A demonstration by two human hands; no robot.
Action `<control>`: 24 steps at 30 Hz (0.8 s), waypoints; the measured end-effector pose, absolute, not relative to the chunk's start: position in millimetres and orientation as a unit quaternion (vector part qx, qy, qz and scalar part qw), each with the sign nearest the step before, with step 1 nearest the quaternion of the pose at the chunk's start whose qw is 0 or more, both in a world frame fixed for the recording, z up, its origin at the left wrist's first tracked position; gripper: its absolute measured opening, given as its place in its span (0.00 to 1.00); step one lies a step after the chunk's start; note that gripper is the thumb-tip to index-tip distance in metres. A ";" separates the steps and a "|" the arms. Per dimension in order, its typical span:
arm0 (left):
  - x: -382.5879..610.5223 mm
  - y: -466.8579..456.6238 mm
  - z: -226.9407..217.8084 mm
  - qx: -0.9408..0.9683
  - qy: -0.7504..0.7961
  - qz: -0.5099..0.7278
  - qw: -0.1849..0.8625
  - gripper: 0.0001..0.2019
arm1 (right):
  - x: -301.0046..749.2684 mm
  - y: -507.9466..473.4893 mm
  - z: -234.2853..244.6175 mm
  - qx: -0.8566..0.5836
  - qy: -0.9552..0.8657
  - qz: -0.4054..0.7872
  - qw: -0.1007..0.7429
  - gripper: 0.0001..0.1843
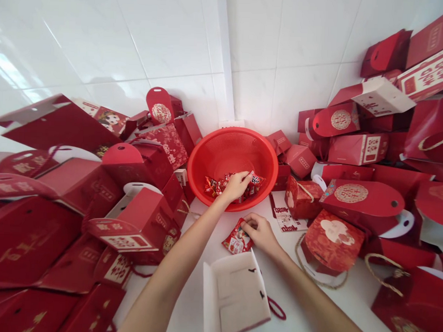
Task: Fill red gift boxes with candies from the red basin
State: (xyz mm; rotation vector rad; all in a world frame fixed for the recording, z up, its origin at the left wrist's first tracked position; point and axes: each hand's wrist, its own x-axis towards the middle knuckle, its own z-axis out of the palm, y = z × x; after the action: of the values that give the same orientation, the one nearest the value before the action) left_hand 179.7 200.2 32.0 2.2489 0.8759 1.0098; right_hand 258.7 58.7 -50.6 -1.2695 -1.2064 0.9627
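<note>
My left hand (pixel 238 186) reaches into a red plastic basket (pixel 233 142), fingers pinched at the edge of a small red snack packet (pixel 256 181). Around it, several printed packets (pixel 211 186) lie on the basket's bottom. Just in front of the basket, my right hand (pixel 260 230) is closed on another red snack packet (pixel 237 238), thumb and fingers at its right side. Below that packet stands an open gift box (pixel 240 297), its pale inside facing up and a dark red cord handle (pixel 276 308) at its right.
Red gift boxes are heaped on the left (pixel 79 180) and on the right (pixel 362 197), some with rope handles. A printed card (pixel 288 217) lies on the white table (pixel 190 291) right of the basket. White tiled wall (pixel 175 33) rises behind.
</note>
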 end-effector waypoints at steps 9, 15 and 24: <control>147.3 170.2 29.0 0.740 0.323 0.457 0.373 0.21 | 260.8 59.1 -49.5 -0.522 -0.502 0.412 0.553 0.08; 120.6 180.6 32.0 0.691 0.368 0.500 0.371 0.18 | 261.5 60.4 -53.3 -0.525 -0.495 0.409 0.558 0.10; 111.1 189.8 27.9 0.694 0.386 0.489 0.362 0.17 | 260.7 61.0 -53.4 -0.522 -0.497 0.404 0.563 0.11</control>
State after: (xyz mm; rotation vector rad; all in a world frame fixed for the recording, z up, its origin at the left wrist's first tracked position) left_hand 111.1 189.8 27.9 1.7870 0.9943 1.2591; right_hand 260.7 61.0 -53.4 -1.2287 -1.1701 0.9508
